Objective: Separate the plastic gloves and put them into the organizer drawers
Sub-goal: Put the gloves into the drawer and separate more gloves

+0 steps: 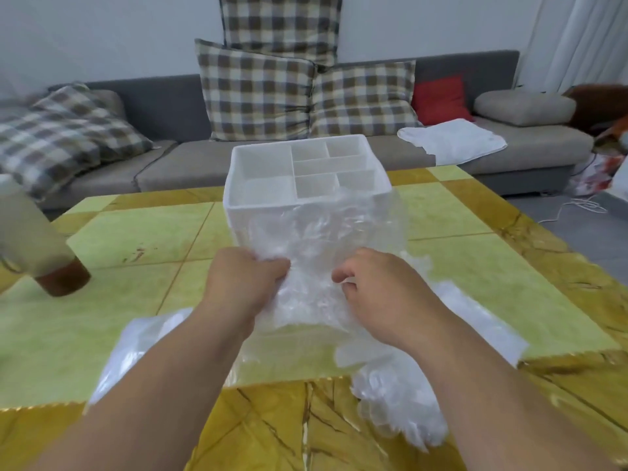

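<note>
- Yellow-tiled table point(475, 266) bearing white organizer point(234, 185), spare gloves point(401, 402) lying at its near edge.
- Hanging just before it: clumped plastic gloves point(316, 260), clinging, risking several coming away together.
- Pinching that clump: left hand point(238, 283) and right hand point(384, 290), fingers curled.

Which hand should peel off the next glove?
Probably right: the right hand pinches a thin edge of the gloves with its fingertips, while the left hand grips the whole bunch as an anchor.

Bright, soft, even light, brightest at the curtain point(584, 35) beyond the far right corner of the worktop point(142, 232). Shadows are faint. The clear plastic gloves point(316, 239) glare white (detail lost), the picture is slightly blurred, and its edges bow outward.
</note>
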A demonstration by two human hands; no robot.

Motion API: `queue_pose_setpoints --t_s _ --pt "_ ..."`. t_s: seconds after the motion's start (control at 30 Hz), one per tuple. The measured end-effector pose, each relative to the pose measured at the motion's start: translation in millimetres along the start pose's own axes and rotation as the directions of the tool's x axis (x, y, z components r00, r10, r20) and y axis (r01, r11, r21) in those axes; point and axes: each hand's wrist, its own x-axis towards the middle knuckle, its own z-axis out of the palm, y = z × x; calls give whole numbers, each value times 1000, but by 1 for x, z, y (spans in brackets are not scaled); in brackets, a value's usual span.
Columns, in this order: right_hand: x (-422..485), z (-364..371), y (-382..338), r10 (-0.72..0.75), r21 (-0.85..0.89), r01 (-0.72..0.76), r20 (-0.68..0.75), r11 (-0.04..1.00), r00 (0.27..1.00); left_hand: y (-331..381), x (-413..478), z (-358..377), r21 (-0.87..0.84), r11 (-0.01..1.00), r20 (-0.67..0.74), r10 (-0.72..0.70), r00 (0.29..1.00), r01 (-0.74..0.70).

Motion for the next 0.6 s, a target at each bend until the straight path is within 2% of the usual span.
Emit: queue_pose_setpoints --t_s 0.13,0.27,0.5,0.6 --pt "11 4 2 -10 -40 14 82 999 997 -4 11 -9 348 930 3 123 992 -117" --pt "20 9 4 -36 -58 44 140 997 990 -3 10 -12 646 737 56 215 975 -199" --pt "23 9 0 -40 -63 61 290 996 956 -19 13 -8 867 449 95 274 957 -215" --pt "24 8 -3 -46 -86 76 305 993 951 -19 11 -7 911 342 122 312 942 -231"
